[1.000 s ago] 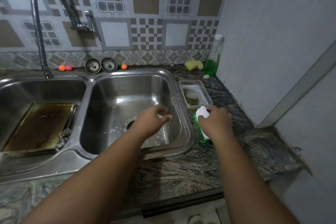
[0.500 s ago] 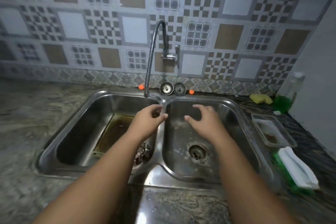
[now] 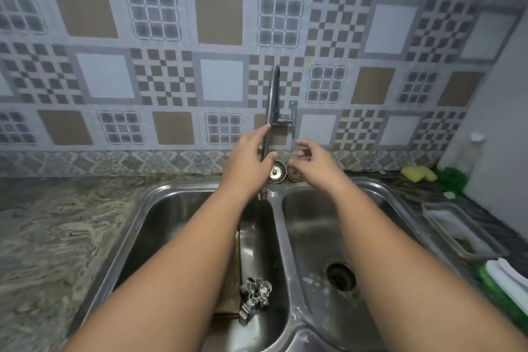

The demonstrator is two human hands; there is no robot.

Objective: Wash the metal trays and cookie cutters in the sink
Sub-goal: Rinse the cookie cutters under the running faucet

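Observation:
A double steel sink [image 3: 281, 226] fills the lower view. Several flower-shaped cookie cutters [image 3: 257, 293] lie in the left basin beside a stained metal tray [image 3: 231, 291], which my left forearm mostly hides. A smaller metal tray [image 3: 463, 234] sits on the counter to the right. My left hand [image 3: 247, 158] is raised at the flexible faucet [image 3: 273, 94], with the hose running between its index finger and thumb. My right hand [image 3: 314, 163] hovers just right of it, below the tap handle [image 3: 293, 116], fingers loosely bent and holding nothing.
Two sink strainers [image 3: 276, 171] rest on the ledge behind the basins. At the right are a yellow sponge [image 3: 418, 174], a bottle of green liquid [image 3: 471, 157] and a white-and-green brush [image 3: 508, 280]. The right basin's drain [image 3: 341, 277] is uncovered. Marbled counter spreads left.
My right hand let go of the white brush, which now lies on the right counter. Both hands rose from over the basins up to the faucet, and my view swung left and up.

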